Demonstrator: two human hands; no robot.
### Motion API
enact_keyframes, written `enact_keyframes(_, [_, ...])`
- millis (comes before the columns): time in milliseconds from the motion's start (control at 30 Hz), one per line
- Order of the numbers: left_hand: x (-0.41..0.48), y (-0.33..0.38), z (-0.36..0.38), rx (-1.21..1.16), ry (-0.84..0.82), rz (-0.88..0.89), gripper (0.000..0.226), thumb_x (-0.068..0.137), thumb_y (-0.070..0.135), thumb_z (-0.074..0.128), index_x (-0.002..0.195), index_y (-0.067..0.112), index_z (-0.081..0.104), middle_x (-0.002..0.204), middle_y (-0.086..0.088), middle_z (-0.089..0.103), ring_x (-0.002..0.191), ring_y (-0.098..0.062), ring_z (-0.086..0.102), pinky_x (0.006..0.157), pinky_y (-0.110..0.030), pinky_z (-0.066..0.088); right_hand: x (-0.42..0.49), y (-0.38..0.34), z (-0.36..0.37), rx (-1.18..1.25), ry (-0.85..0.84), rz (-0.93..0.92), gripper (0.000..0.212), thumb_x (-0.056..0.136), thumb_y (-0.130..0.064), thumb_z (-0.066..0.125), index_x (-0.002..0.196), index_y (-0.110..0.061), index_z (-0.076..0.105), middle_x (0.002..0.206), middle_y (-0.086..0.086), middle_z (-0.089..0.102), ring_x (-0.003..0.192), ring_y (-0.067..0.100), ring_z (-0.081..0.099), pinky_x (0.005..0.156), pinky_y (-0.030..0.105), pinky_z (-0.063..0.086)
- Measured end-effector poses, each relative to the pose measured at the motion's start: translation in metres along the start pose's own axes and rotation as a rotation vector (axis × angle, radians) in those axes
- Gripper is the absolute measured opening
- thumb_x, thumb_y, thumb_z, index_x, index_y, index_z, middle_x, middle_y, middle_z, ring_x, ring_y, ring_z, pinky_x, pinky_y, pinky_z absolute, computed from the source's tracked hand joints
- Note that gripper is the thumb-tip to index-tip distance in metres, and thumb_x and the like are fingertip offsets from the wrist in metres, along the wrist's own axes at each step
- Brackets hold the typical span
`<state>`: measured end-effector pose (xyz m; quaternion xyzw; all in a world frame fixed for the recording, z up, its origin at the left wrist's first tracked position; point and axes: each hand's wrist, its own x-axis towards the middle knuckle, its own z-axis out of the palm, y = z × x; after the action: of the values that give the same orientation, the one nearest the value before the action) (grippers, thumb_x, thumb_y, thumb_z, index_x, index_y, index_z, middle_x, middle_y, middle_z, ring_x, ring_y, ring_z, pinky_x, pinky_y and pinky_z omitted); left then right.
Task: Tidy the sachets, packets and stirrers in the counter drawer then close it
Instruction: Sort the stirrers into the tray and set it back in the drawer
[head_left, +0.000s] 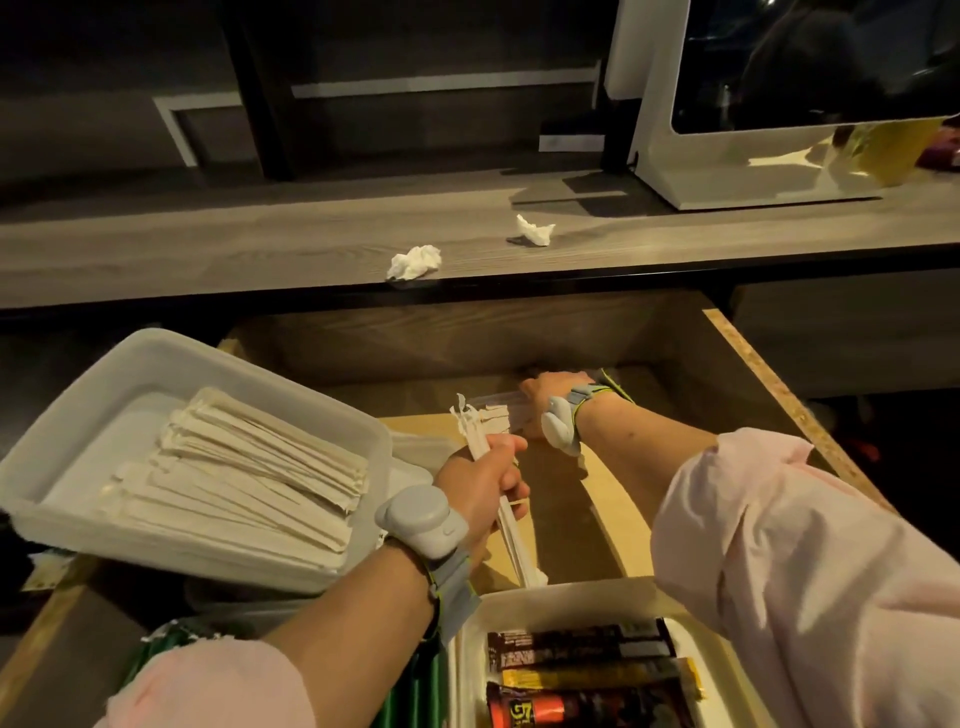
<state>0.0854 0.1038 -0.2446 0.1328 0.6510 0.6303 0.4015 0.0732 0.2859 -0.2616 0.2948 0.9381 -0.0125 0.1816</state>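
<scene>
The wooden counter drawer (769, 384) stands pulled open below the counter. My left hand (488, 483) is shut on a bunch of paper-wrapped stirrers (483, 421) over the drawer's middle. My right hand (545, 402) reaches into the drawer's far end and grips a clear plastic container (493, 401) there; its fingers are partly hidden. A translucent tray (78, 415) full of wrapped stirrers (249, 467) sits tilted at the left. A white tray (545, 603) of coffee sachets (582, 675) lies at the near right, and green packets (415, 686) show beside it.
Two crumpled tissues (415, 261) (535, 230) lie on the grey counter (208, 244) above the drawer. A white monitor stand (727, 176) occupies the counter's right end. The drawer's right wall (800, 415) runs diagonally beside my right forearm.
</scene>
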Motion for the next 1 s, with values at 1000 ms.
enact_keyframes(1000, [0.001,-0.007,-0.004,0.191,-0.031,0.07,0.017,0.097,0.03,0.043,0.095,0.021,0.057,0.057,-0.002,0.043,0.057,-0.017,0.046,0.065,-0.033,0.046,-0.105,0.005,0.039,0.904,0.033,0.059,0.01,0.096,-0.013,0.04,0.088,-0.014,0.046,0.071,0.0,0.048,0.064,0.018,0.048,0.056,0.025,0.038])
